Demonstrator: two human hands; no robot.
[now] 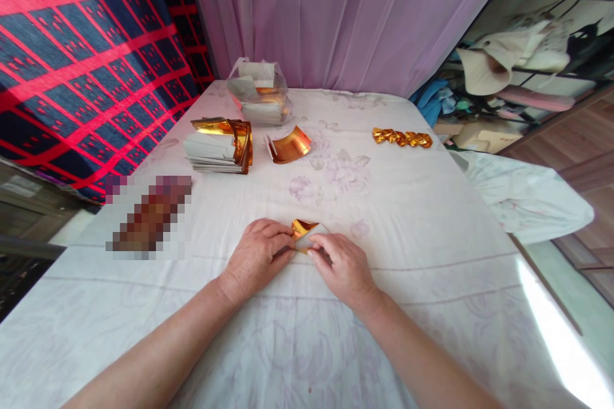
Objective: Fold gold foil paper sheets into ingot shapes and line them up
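Gold foil sheet (304,230) pinched by both hands, foil stack (220,144) beyond

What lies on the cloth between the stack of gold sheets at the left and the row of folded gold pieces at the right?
In the head view, one curled gold sheet lies between the stack and the folded gold row; otherwise only flowered cloth.

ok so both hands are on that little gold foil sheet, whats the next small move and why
Probably press the fold flat with the fingertips. Both the left hand and the right hand pinch the gold foil paper against the white cloth, and one gold corner stands up while its white side shows below, so the crease looks unfinished. The folded gold pieces farther off suggest the shape aimed for.
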